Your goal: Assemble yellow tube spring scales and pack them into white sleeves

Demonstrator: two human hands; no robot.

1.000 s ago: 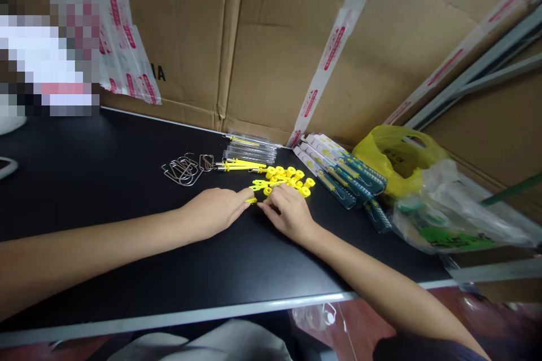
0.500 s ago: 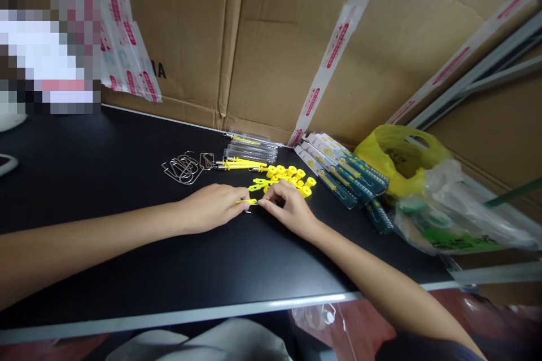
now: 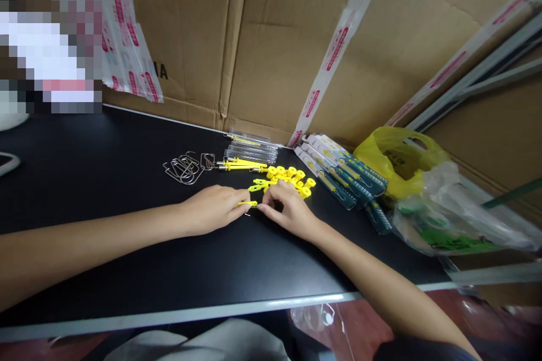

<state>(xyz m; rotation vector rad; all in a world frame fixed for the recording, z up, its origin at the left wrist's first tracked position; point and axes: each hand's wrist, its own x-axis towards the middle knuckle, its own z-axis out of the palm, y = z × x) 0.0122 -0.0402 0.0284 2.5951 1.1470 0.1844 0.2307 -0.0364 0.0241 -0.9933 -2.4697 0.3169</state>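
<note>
The left hand (image 3: 212, 208) is still pinching a small yellow piece (image 3: 248, 203); the right hand (image 3: 288, 211) is now pinching its other end, drawn slightly clear of the yellow pile (image 3: 288, 176) on the table (image 3: 105, 180).

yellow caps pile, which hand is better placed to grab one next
Right, probably. The right hand lies just beside the yellow caps. The left hand is farther off and pinches a yellow pin.
</note>
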